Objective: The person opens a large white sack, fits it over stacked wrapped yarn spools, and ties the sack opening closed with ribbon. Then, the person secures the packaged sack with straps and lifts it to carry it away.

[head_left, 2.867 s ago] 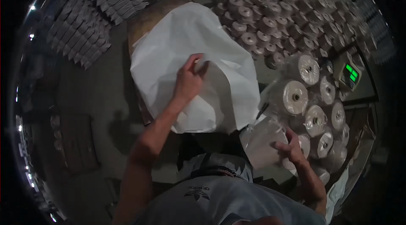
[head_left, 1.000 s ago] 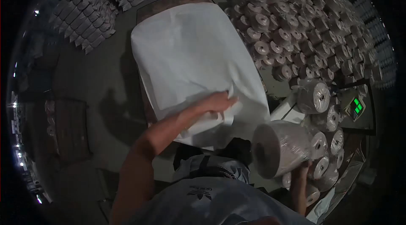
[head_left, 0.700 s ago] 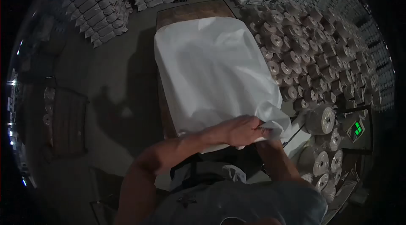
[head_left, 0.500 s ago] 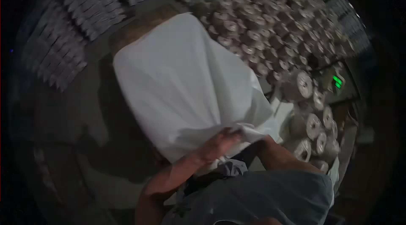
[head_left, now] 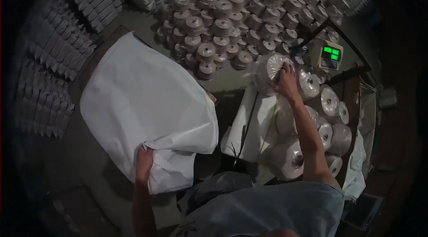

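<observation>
A large white woven sack point(head_left: 151, 90) bulges in front of me on the left, its loose edge folded and creased toward me. My left hand point(head_left: 143, 163) is closed on that near edge, pinching up a fold. On the right, a plastic-wrapped yarn spool point(head_left: 267, 70) stands with its pale end facing up. My right hand point(head_left: 286, 82) rests on that end, thumb and fingers spread apart; the fingertips lie near the spool's core. Several more wrapped spools point(head_left: 329, 98) crowd beside and below my right forearm.
Behind lies a big heap of wrapped spools point(head_left: 223, 27). A scale display point(head_left: 330, 56) glows green at the right, near a dark frame. Stacks of white bundles point(head_left: 49, 49) line the left. Another white sack point(head_left: 247, 125) with a dark cord lies between the sack and the spools.
My right hand has left the sack's edge and reached right onto a spool. My left hand has moved left, gripping the sack's edge. The view has swung right.
</observation>
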`<state>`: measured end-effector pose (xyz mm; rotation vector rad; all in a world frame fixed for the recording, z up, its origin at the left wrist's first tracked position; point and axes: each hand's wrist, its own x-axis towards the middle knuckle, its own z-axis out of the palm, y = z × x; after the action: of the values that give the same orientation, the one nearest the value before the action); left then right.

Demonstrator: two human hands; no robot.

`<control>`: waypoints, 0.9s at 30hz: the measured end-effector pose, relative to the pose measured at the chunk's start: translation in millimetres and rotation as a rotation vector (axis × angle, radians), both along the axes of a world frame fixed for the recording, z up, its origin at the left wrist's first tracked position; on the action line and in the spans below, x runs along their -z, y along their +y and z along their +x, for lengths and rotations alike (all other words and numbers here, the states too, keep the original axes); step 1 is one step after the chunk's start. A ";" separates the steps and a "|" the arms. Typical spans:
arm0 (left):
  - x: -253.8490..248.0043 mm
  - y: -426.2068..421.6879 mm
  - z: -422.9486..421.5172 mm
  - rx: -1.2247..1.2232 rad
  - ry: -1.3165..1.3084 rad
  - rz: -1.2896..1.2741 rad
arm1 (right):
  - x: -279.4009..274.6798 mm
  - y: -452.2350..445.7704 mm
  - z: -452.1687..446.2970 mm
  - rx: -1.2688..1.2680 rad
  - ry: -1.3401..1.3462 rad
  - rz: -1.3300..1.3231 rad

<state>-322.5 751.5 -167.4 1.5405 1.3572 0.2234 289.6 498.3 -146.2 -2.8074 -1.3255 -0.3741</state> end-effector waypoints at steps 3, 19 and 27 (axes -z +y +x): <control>-90.7 -0.4 46.6 0.103 0.319 0.417 | 31.8 0.4 30.8 -0.005 0.122 0.078; -160.5 2.1 51.4 0.493 -0.169 0.297 | 65.5 119.7 -392.7 -0.038 2.254 0.566; -34.3 -17.0 72.3 0.220 -0.779 -0.324 | 45.0 148.7 -418.2 -0.564 1.119 -0.029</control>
<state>-250.2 734.6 -133.1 1.1314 0.5693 0.3933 -128.6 647.0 -191.1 -1.8491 -1.5757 1.0383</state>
